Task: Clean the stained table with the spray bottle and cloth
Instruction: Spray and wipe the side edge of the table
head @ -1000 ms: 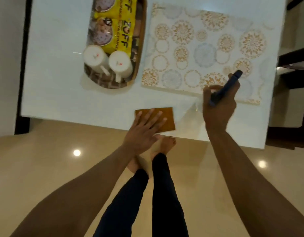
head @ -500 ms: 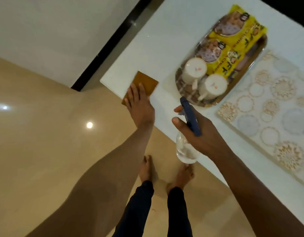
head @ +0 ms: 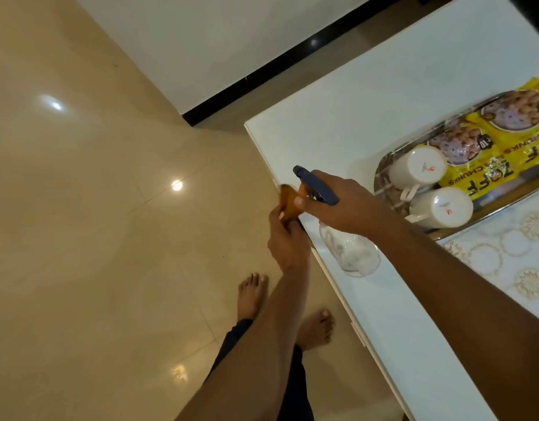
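Dim warm light, floor (head: 110, 208) glare, wide-angle distortion

Orange cloth (head: 288, 205) — white table (head: 392, 95) — yellow packets (head: 505, 165)

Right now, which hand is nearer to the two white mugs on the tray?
The right hand. It holds the spray bottle over the table, just beside the mugs. The left hand grips the orange cloth at the table's edge, farther away.

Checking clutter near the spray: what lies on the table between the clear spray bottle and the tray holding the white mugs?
Head view: only bare white table shows between the clear spray bottle and the metal tray; the right hand gripping the bottle crosses above it.
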